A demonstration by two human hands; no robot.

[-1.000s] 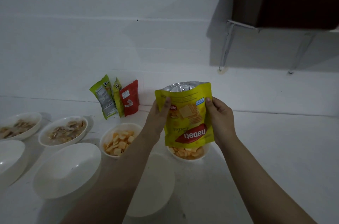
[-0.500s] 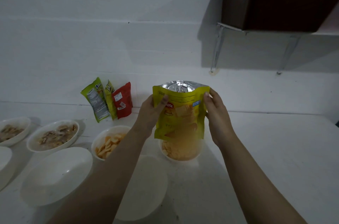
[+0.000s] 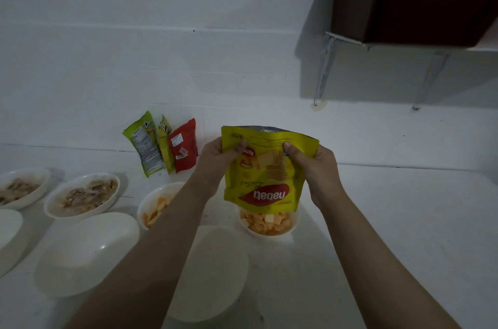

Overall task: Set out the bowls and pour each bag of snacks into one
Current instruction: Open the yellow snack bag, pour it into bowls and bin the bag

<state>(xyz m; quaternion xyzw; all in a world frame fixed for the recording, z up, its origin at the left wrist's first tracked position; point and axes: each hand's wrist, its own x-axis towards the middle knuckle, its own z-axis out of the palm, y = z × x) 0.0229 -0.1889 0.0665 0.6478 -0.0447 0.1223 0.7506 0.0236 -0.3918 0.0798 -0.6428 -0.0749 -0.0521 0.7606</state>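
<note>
White surface (image 3: 377,221) against white wall | I have the yellow bag (image 3: 265,169) upside down, long axis vertical, mouth directly above the bowl (image 3: 269,231) of orange snacks | left hand (image 3: 219,158) and right hand (image 3: 314,164) each pinch an upper corner.

Single head-worn wide-angle view, forward and down, close over the white counter (image 3: 390,221) toward the wall (image 3: 161,59).
</note>
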